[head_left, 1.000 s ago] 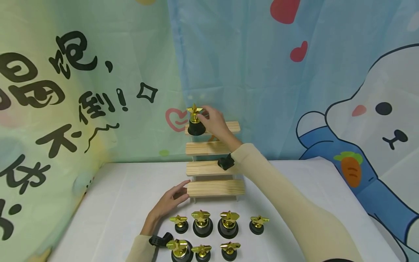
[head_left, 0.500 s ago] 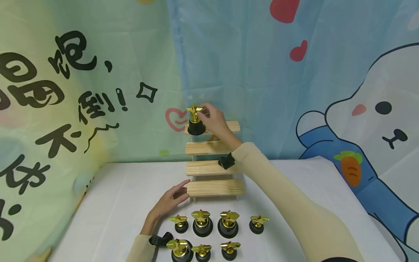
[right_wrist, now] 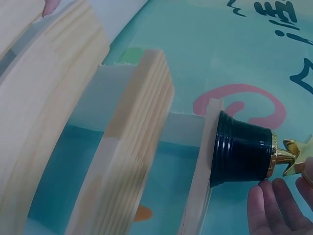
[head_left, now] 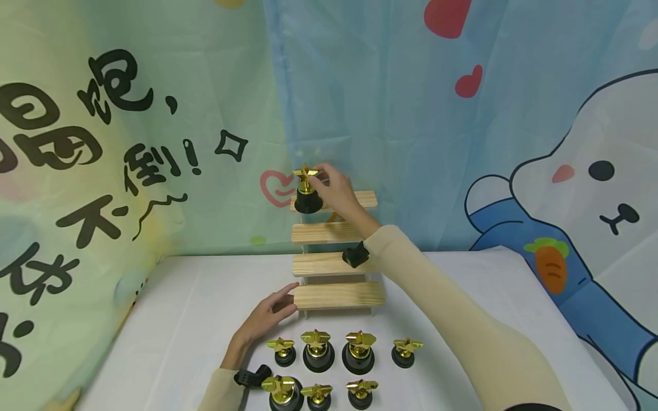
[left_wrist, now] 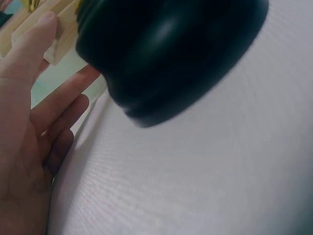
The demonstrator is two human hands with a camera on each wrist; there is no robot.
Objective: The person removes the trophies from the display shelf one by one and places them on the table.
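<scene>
A four-step wooden shelf (head_left: 339,295) stands at the back of the white table. A trophy (head_left: 308,197) with a gold star and a black base stands at the left end of the top step (head_left: 366,199). My right hand (head_left: 321,176) pinches its star. The right wrist view shows the black base (right_wrist: 242,155) on the plank's end, the star (right_wrist: 295,154) and my fingertips (right_wrist: 274,203) beside it. My left hand (head_left: 287,298) lies flat on the table, straight fingers touching the lowest step's left end. In the left wrist view my left hand (left_wrist: 29,122) lies beside a blurred black trophy base (left_wrist: 166,54).
Several gold star trophies (head_left: 317,349) with black bases stand in two rows in front of the shelf, close to my left wrist. A printed cloth backdrop (head_left: 462,142) hangs behind and to the left. The white tablecloth (head_left: 493,297) lies bare to the right of the shelf.
My right fingers have shifted slightly left onto the star. The trophy stays on the top step and the left hand has not moved.
</scene>
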